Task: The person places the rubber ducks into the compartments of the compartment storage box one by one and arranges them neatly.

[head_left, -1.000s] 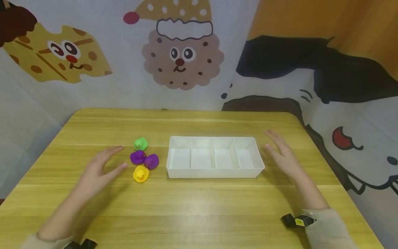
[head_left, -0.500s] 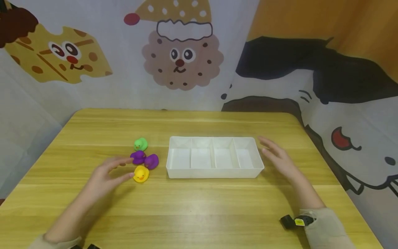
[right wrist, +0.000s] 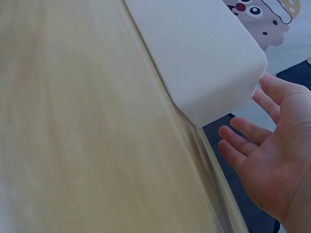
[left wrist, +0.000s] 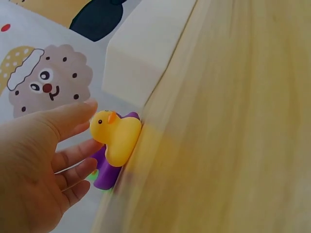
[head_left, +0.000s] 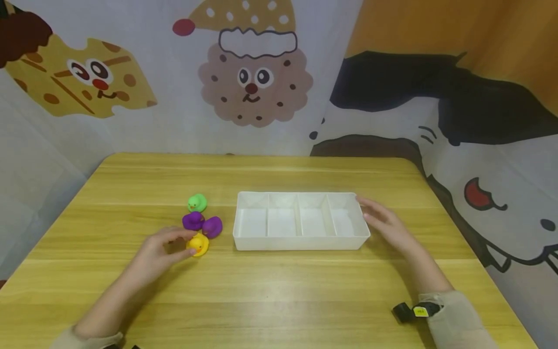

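Observation:
My left hand (head_left: pixel 159 252) is at the yellow rubber duck (head_left: pixel 200 245), thumb and forefinger on either side of it. In the left wrist view the fingers of the left hand (left wrist: pixel 46 155) are spread loosely beside the duck (left wrist: pixel 121 141); whether they touch it is hard to tell. Just behind sit two purple ducks (head_left: pixel 193 221), with a green duck (head_left: pixel 197 202) farther back. My right hand (head_left: pixel 390 228) is at the right end of the white divided box (head_left: pixel 301 243). In the right wrist view its fingers are extended, the thumb close against the box's end wall (right wrist: pixel 228 92).
The wooden table (head_left: pixel 279 295) has its far edge against a cloth (head_left: pixel 174 131) printed with cartoon figures. The box has several compartments in a row, with nothing in them. A wrist camera (head_left: pixel 414 311) sits at the right cuff.
My left hand has moved right and slightly nearer, from left of the ducks to the yellow duck. My right hand has moved left to the box's end. Ducks and box stay put.

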{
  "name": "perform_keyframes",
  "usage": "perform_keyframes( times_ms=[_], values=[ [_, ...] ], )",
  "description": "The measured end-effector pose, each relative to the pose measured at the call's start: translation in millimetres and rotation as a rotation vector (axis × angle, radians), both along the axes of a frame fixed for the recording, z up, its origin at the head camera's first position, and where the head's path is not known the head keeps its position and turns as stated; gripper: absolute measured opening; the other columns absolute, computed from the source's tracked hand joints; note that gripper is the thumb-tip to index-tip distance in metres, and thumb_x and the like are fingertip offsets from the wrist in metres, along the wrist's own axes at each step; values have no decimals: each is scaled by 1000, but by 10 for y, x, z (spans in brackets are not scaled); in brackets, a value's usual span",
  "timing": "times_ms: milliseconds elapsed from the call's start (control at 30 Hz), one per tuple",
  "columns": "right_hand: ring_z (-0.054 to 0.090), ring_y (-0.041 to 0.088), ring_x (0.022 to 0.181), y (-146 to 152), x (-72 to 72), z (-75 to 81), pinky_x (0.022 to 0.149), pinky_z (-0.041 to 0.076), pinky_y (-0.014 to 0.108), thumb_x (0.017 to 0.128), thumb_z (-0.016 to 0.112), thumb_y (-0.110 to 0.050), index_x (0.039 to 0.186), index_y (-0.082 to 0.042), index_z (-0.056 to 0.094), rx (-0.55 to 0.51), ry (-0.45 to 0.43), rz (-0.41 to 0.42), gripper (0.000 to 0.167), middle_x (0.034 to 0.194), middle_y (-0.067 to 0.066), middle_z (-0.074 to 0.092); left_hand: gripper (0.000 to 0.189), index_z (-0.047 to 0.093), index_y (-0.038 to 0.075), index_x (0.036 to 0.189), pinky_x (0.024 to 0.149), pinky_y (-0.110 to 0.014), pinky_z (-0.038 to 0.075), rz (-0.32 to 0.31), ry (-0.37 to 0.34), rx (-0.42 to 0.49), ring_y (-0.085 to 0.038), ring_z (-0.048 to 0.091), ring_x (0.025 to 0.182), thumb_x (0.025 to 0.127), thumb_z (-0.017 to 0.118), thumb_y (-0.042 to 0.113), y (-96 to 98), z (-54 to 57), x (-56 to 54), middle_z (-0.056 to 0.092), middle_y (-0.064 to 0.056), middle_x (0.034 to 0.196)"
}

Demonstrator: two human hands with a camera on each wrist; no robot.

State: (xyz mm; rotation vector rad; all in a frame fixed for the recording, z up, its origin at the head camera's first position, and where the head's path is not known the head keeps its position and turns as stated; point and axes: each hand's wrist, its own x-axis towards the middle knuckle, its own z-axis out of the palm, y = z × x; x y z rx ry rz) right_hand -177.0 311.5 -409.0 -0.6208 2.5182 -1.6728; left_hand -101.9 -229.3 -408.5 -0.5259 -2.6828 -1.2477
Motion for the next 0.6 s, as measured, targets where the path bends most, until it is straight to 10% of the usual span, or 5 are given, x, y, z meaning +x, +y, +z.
perform_keyframes(
  times_ms=[600],
  values=[
    [48,3,116,-6,5,-22,94,37,16,102,47,-14,146,-2,36,12,-40,-16,47,141,27,40,30,71,8,105,80,-31,53,-19,28,-5,-17,61,92,76,80,5,2,-41,-14,67,2,101]
  ],
)
